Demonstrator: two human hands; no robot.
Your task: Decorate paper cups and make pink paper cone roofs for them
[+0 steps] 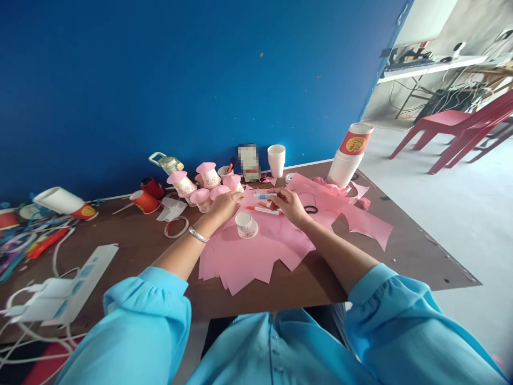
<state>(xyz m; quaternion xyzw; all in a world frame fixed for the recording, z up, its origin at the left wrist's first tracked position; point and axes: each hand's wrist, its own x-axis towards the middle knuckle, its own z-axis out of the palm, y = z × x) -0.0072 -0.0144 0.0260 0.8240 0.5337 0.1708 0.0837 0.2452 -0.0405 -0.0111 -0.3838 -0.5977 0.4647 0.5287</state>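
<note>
Pinching a small white-and-blue tube [265, 196] at its right end, the right hand [289, 205] is holding it level near the middle of the frame, thumb and fingers nearly closed around it. The left hand [226, 205] is reaching in from the left with its fingers drawn together, their tips pointing toward the tube's other end; they look apart from it, though at this size it is hard to tell whether they are gripping anything. Just below the tube, a red-and-white marker [262, 210] is lying across pink paper sheets [248, 259], which are fanning out over the brown table [140, 235]. A small paper cup [246, 225] is standing upside down on the sheets, between the forearms and nearer the left one. Left of centre, cups with pink tops [208, 175] are clustering beyond the left hand. Scissors with black handles [311, 209] are lying just right of the right hand. A tall white cup [276, 160] is standing near the blue wall [200, 80], a stack of cups [348, 156] is leaning at the right, and a power strip [86, 280] is lying at lower left.
</note>
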